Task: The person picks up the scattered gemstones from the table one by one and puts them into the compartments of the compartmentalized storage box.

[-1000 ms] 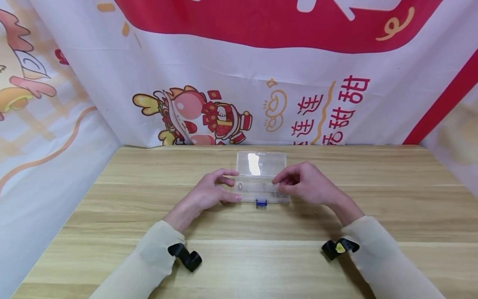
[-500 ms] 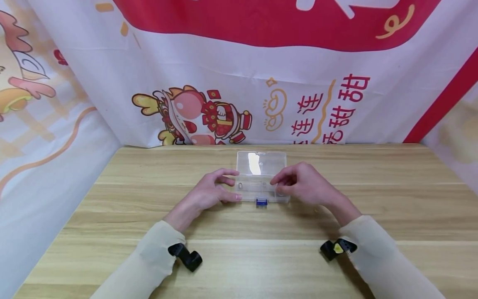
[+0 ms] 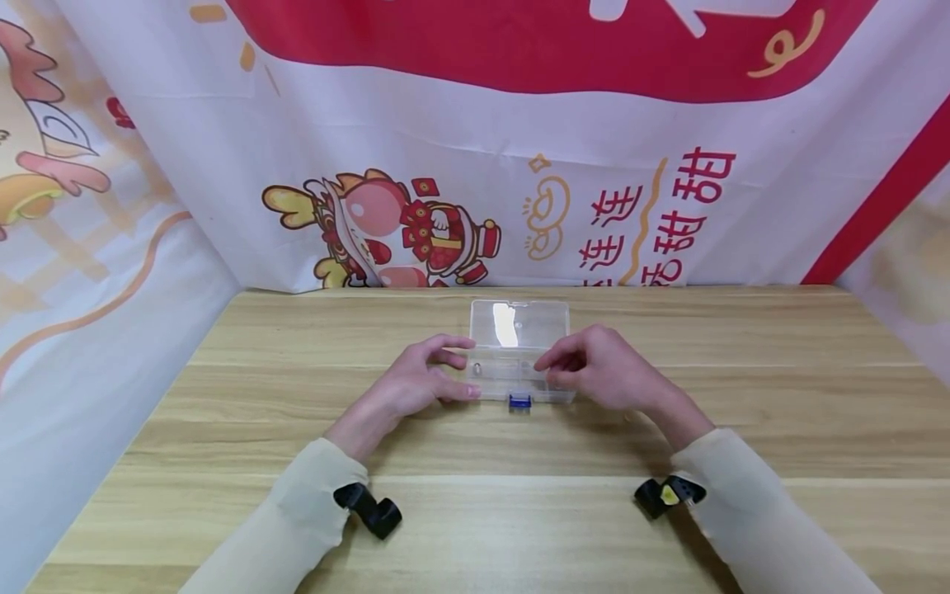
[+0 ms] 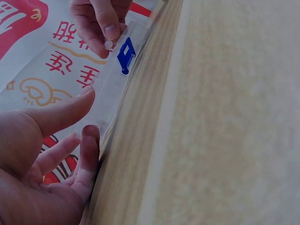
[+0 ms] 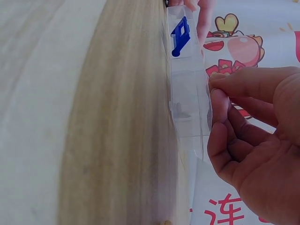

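A small clear plastic box (image 3: 512,378) lies open on the wooden table (image 3: 475,511), its lid (image 3: 534,318) folded back flat and a blue latch (image 3: 519,402) on its front wall. My left hand (image 3: 460,369) holds the box's left end between thumb and index finger; the thumb (image 4: 89,145) lies against the front wall. My right hand (image 3: 547,367) hovers over the right part of the box with thumb and index finger pinched together. A small pale item (image 4: 108,44) shows at those fingertips. The latch (image 5: 180,36) and box wall (image 5: 187,103) appear beside the pinched fingers (image 5: 218,86).
Printed red-and-white cloth (image 3: 475,165) hangs behind the table and on both sides. Black wrist cameras (image 3: 369,509) (image 3: 663,495) sit at both sleeves. The bare tabletop stretches to left, right and front of the box.
My right hand has edged slightly left over the box, fingers still pinched. The left hand and the box have not moved.
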A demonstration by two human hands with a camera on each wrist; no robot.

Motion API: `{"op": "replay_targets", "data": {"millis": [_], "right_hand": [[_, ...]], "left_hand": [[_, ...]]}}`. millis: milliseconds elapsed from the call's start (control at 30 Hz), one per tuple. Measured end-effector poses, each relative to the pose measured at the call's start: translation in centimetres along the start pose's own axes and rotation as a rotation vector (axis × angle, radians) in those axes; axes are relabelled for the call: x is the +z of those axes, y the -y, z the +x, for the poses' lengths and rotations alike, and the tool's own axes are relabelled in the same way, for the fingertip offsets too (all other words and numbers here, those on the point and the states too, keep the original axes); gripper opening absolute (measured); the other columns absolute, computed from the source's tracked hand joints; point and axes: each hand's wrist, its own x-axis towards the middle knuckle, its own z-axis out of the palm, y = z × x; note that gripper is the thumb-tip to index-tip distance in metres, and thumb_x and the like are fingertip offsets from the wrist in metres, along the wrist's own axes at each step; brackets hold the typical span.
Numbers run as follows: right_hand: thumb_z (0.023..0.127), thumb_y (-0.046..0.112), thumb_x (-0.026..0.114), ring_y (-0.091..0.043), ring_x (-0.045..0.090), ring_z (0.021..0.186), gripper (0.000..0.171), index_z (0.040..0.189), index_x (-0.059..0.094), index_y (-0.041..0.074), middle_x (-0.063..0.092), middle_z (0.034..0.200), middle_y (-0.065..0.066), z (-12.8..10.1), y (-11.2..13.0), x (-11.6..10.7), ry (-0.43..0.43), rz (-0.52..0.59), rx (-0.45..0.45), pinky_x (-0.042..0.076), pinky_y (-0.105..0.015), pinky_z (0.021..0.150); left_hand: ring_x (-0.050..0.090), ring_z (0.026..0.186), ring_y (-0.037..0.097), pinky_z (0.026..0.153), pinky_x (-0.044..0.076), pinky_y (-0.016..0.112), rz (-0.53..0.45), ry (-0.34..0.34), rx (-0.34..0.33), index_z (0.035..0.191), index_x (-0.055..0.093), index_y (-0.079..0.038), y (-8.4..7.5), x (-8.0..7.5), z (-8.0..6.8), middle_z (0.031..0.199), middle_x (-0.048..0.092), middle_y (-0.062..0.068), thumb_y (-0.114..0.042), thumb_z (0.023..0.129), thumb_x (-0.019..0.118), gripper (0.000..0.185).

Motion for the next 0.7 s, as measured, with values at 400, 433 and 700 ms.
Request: {"op": "replay_targets", "data": {"millis": [400,433,700], "right_hand": [[0.098,0.008,0.075,-0.021,0.059,0.085,0.017,0.112,0.083,0.015,0.078,0.11,-0.004,0.06,0.05,0.19,0.002,-0.028,0.004,0.05,-0.027,0.068],[0.098,0.007,0.075,-0.021,0.059,0.085,0.018,0.112,0.083,0.015,0.078,0.109,-0.004,0.07,0.04,0.21,0.001,-0.029,0.003,0.05,-0.027,0.067],[0.098,0.007,0.074,-0.02,0.059,0.083,0.017,0.112,0.083,0.013,0.078,0.109,-0.005,0.08,0.14,0.27,0.002,-0.036,-0.009,0.05,-0.027,0.067]], "left_hand": [[0.06,0.116,0.028,0.087,0.053,0.03,0.008,-0.003,0.002,0.143,0.062,-0.032,-0.05,-0.01,-0.02,0.137,0.062,0.006,-0.023,0.085,0.091,0.066],[0.06,0.116,0.028,0.087,0.054,0.03,0.008,-0.002,0.002,0.143,0.062,-0.032,-0.03,-0.01,0.0,0.137,0.062,0.006,-0.023,0.085,0.091,0.066],[0.06,0.116,0.028,0.089,0.053,0.031,0.011,-0.004,0.0,0.143,0.062,-0.032,-0.01,-0.08,0.02,0.138,0.062,0.006,-0.024,0.085,0.091,0.065]]}}
